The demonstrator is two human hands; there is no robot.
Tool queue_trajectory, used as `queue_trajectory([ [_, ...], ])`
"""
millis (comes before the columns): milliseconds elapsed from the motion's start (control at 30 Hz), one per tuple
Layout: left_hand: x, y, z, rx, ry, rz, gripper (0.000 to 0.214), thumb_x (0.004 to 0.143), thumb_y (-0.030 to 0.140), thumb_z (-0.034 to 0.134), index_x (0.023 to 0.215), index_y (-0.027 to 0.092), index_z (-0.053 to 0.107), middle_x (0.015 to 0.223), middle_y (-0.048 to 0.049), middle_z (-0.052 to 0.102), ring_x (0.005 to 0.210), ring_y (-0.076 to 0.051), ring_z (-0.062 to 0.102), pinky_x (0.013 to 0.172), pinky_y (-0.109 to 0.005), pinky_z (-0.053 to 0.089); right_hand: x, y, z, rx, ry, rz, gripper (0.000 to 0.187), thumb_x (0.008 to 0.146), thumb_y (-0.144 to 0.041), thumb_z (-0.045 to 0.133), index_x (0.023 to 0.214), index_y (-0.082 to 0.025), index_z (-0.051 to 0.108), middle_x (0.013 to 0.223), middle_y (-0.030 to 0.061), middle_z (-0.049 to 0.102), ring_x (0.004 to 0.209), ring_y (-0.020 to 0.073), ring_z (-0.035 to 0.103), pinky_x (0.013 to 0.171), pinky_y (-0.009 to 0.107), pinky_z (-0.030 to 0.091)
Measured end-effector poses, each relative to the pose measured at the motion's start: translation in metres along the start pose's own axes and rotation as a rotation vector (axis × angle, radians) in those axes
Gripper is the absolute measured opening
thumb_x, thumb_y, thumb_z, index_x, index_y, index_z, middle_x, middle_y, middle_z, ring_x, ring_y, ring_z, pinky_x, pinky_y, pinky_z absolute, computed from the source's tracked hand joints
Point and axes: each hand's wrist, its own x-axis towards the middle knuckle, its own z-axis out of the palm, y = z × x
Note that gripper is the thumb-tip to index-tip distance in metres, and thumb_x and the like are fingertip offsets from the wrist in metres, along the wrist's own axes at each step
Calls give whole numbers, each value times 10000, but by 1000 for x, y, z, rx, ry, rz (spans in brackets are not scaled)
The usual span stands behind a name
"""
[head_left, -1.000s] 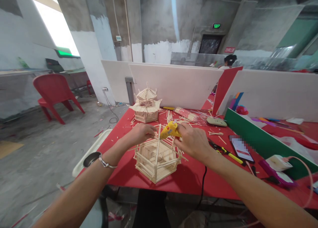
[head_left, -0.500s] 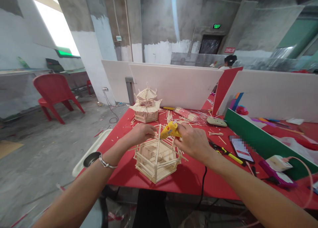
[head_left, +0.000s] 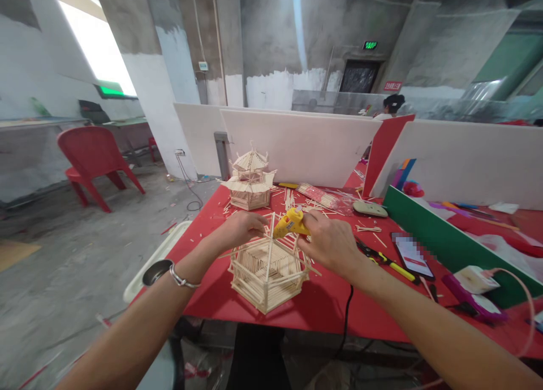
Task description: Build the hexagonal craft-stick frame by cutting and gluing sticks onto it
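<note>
My right hand (head_left: 328,237) grips a yellow hot glue gun (head_left: 292,222), its nozzle pointing left and down at the tip of an upright wooden stick (head_left: 271,231). Left of that spot, my left hand (head_left: 242,229) has its fingers pinched on a thin wooden stick at the top of the frame; the fingertips partly hide it. Below both hands stands a six-sided model frame (head_left: 266,282) of thin wooden sticks, with a slatted floor and low rails. Farther back is a tiered stick pagoda (head_left: 250,180) with upturned roof corners.
Loose sticks and a plastic pack of sticks (head_left: 318,195) lie across the red table (head_left: 322,299). To the right are yellow-handled pliers (head_left: 394,265), a phone (head_left: 411,255), a computer mouse (head_left: 370,209) and a green divider (head_left: 449,248). A metal bowl (head_left: 156,271) sits at left.
</note>
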Motion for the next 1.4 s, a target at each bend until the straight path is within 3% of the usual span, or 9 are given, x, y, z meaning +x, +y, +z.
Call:
queue_trajectory([
  [1400,0,2,0,-1,12,-2,150,799,119,653,758,189,779,1069,-72,757,880,-176,720,740,-216,500,0,0,0,-2,1,0,213,845,-335,528,989,-192,594,987,46,658,720,172,618,518,301,225],
])
